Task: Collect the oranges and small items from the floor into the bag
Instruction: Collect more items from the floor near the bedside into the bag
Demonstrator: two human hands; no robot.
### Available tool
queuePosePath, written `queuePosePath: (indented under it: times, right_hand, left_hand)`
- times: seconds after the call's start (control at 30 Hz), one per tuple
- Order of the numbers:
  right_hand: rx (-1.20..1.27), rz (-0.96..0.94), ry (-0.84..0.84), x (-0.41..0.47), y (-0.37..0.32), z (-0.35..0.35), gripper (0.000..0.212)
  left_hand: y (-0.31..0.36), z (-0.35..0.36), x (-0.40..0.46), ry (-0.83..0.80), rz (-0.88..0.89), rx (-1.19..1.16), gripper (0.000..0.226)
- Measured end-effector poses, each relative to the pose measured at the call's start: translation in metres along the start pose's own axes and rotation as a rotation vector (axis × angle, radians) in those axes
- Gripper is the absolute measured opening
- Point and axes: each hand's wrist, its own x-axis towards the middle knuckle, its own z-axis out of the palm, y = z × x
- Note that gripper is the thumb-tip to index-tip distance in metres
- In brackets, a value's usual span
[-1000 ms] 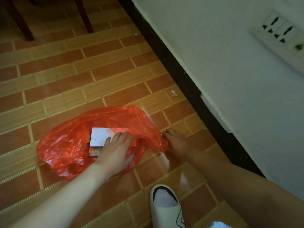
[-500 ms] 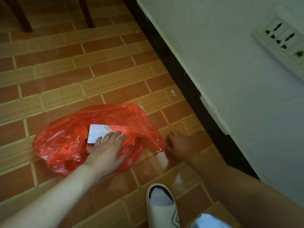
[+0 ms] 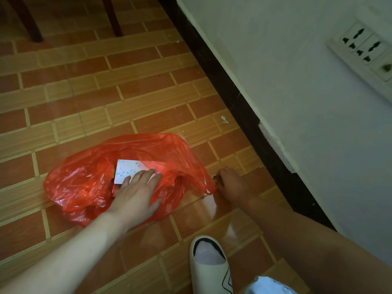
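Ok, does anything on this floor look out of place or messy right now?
Mostly no. The red bag lies slumped and crumpled on the tiles, with the left hand flat on it. A small white speck sits on a tile near the dark skirting, like a scrap or a paint fleck. No oranges show.

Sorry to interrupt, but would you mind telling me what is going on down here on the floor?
A person is crouched over a red plastic bag lying on the tiled floor. Their left hand lies flat across its opening, touching a white speckled card. Their right hand pinches a small metallic item beside the bag's handle. No oranges are visible.
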Motion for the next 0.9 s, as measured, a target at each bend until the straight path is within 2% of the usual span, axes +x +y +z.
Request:
queuePosePath:
  times: [0.17,0.27,0.43,0.63,0.9]
  right_hand:
    - [-0.061,-0.010,0.158,0.019,-0.007,-0.035,0.015]
    - [-0.005,-0.039,0.282,0.038,-0.029,-0.065,0.015]
    - [0.134,-0.288,0.397,0.052,-0.102,-0.096,0.025]
    - [0.146,-0.555,0.286,0.056,-0.193,-0.067,0.023]
    - [0.027,-0.664,0.068,0.060,-0.253,-0.021,0.023]
  left_hand:
    - [-0.010,-0.009,-0.005,0.034,-0.049,-0.012,0.072]
    - [-0.015,-0.016,-0.007,0.053,-0.104,-0.015,0.071]
    - [-0.034,-0.034,-0.018,0.122,-0.213,-0.033,0.065]
    - [-0.067,-0.050,-0.047,0.197,-0.372,-0.031,0.059]
    - [-0.098,-0.050,-0.091,0.190,-0.482,-0.046,0.062]
